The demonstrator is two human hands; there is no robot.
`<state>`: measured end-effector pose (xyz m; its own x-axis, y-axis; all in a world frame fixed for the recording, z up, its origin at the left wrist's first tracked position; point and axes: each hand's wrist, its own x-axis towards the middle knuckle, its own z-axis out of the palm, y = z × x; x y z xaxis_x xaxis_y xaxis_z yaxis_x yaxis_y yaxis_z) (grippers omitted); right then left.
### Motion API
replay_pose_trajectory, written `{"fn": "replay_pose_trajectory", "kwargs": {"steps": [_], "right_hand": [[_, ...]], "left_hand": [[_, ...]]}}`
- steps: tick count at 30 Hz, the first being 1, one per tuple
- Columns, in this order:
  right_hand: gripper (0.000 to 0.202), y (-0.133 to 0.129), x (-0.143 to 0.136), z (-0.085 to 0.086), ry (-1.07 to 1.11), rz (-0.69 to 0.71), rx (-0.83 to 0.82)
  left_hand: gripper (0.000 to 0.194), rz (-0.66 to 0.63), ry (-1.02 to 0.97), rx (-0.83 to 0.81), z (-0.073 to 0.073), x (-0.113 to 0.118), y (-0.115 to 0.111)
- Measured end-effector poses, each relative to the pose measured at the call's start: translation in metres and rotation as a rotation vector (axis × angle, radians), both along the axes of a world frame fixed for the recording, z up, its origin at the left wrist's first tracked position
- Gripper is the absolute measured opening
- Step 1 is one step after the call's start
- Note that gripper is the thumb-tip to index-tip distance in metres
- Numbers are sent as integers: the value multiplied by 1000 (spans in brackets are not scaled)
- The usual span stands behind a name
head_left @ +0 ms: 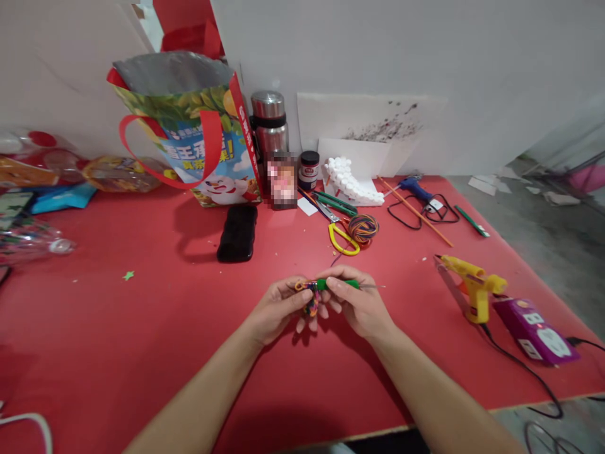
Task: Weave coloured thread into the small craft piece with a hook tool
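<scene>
Over the middle of the red table, my left hand (282,308) pinches a small multicoloured crochet piece (312,305). My right hand (355,301) is closed around the green handle of a crochet hook (322,284), whose thin metal shaft points left to a yarn loop near my left fingers. The hook's other metal end sticks out to the right of my hand. A strand of yarn runs from behind my right hand up to a multicoloured yarn ball (363,228). The ball rests against the yellow-handled scissors (344,239).
A black phone (237,233) lies before a colourful shopping bag (189,126) and a steel thermos (269,120). At right are a yellow glue gun (475,287), a purple power strip (536,331), cords and a blue glue gun (418,191). A plastic bottle (33,243) lies left.
</scene>
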<state>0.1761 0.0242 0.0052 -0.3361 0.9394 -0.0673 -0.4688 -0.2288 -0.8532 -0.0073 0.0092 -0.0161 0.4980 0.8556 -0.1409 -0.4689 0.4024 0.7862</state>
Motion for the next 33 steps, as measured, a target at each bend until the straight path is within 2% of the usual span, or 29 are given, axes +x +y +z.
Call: {"fn": "replay_pose_trajectory", "kwargs": {"steps": [5,10,14,20,27,33], "right_hand": [[15,1,0,0,20,-3,-21],[16,1,-1,0,8,-15,-29],[16,2,-1,-1,-7,-37,-45],[18,3,-1,0,-5,-70,-80],[19,3,-2,1,0,-73,-78],[19,3,-1,1,-7,-76,-82]], "left_hand": [[41,14,67,-19,2,0,2],[41,38,134,-1,4,0,2],[45,32,110,35,5,0,4],[41,130,16,-4,2,-2,7],[34,66,-36,42,0,-3,5],[36,91,-5,31,1,-3,5]]}}
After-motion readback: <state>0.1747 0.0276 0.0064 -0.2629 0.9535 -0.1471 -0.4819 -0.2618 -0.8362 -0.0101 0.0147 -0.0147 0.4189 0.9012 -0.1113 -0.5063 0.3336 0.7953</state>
